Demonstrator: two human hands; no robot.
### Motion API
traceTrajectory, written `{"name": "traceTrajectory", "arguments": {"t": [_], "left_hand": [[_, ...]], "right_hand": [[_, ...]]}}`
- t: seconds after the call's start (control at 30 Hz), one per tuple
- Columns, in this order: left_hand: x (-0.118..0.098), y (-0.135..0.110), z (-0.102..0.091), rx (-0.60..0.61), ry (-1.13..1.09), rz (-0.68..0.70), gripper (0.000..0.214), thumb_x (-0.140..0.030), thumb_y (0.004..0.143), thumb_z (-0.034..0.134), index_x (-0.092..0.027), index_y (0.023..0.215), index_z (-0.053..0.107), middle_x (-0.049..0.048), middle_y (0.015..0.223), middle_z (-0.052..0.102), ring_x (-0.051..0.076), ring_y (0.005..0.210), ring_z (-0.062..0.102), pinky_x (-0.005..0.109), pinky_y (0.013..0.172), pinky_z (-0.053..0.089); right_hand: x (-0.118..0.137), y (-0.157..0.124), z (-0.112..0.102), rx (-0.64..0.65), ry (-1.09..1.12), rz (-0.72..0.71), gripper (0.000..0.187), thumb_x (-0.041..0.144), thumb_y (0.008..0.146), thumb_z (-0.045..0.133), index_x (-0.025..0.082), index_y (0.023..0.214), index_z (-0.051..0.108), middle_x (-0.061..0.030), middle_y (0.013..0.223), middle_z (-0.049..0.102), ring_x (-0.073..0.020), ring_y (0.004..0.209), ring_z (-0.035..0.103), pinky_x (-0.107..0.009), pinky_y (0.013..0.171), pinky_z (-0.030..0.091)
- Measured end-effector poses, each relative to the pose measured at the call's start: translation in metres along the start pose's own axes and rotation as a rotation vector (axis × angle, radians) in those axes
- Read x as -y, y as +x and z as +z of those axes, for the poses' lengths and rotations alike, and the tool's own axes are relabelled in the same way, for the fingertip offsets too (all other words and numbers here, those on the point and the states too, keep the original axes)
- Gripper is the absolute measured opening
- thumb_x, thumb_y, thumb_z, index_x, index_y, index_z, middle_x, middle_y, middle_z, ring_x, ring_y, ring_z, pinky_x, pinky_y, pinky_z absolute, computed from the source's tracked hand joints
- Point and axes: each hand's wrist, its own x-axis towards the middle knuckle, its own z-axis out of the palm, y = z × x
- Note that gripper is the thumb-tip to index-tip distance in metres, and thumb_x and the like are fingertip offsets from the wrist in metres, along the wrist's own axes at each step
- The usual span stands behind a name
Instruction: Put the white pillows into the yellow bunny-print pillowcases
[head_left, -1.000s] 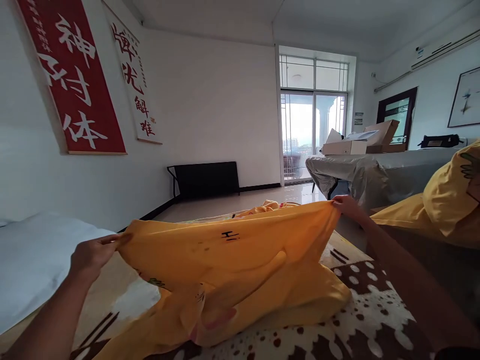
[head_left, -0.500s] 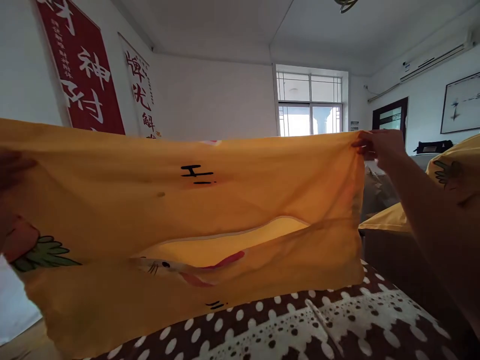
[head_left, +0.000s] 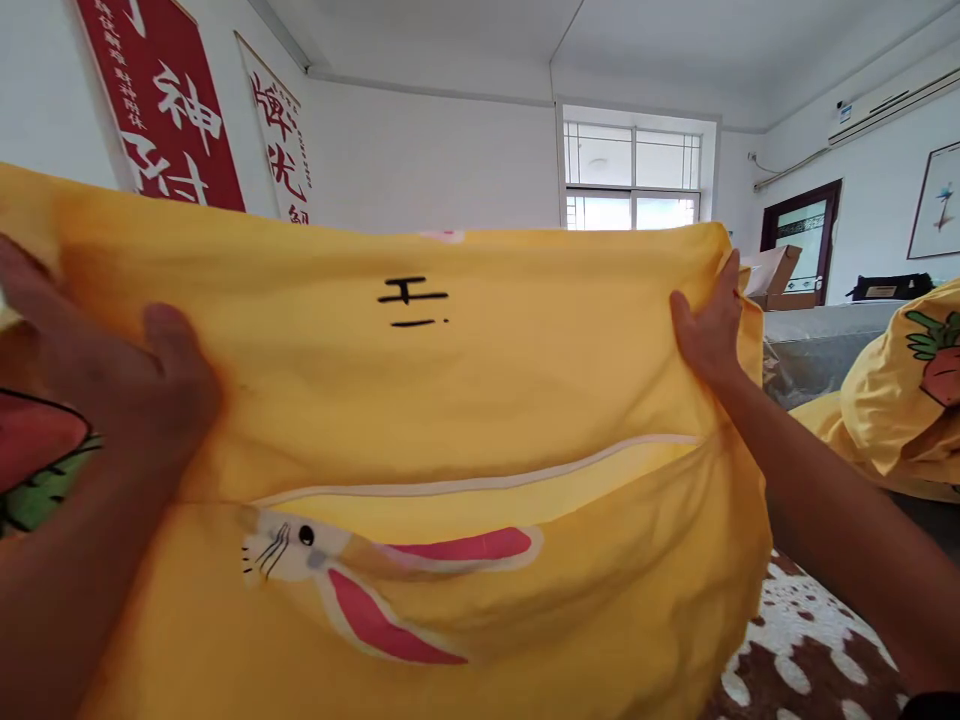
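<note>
A yellow pillowcase (head_left: 525, 360) hangs stretched out in front of me, with a long slit across its middle and a printed rabbit with pink ears below the slit. My left hand (head_left: 120, 390) is at its left side, with the thumb raised and the other fingers partly out of view at the frame's edge. My right hand (head_left: 709, 330) grips the upper right side, thumb on the near face and fingertips near the edge. A printed carrot shows by my left wrist.
Beneath lies a brown and white spotted cover (head_left: 810, 640). On the right, more yellow carrot-print fabric (head_left: 900, 390) is bunched up. A black bag (head_left: 889, 288) and a cardboard box (head_left: 787, 275) stand behind. Red and white scrolls hang on the left wall.
The pillowcase has come nearer and its top edge is higher. My left hand has moved further into view, and my right hand has turned thumb up. The picture is brighter.
</note>
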Motion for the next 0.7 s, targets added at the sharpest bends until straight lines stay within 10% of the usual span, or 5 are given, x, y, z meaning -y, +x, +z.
{"name": "traceTrajectory", "arguments": {"t": [0.27,0.7], "left_hand": [[0.019,-0.098,0.08,0.319,0.223,-0.283,0.076,-0.035,0.088,0.044,-0.007,0.147,0.005,0.0233,0.145,0.034,0.04,0.129,0.038,0.057,0.101,0.038],[0.121,-0.294,0.216,0.81,0.149,-0.469,0.07,-0.047,0.089,0.029,-0.005,0.145,0.017,0.0227,0.145,0.036,0.033,0.133,0.036,0.045,0.108,0.031]], "right_hand": [[-0.045,-0.113,0.087,0.206,-0.398,-0.021,0.073,0.035,0.087,0.037,0.002,0.145,0.007,-0.0237,0.136,0.042,-0.0323,0.128,0.035,-0.049,0.105,0.024],[-0.136,-0.289,0.199,0.807,-0.516,-0.016,0.064,0.027,0.089,0.032,0.004,0.146,0.016,-0.0194,0.138,0.045,-0.0295,0.129,0.034,-0.043,0.105,0.021]]}}
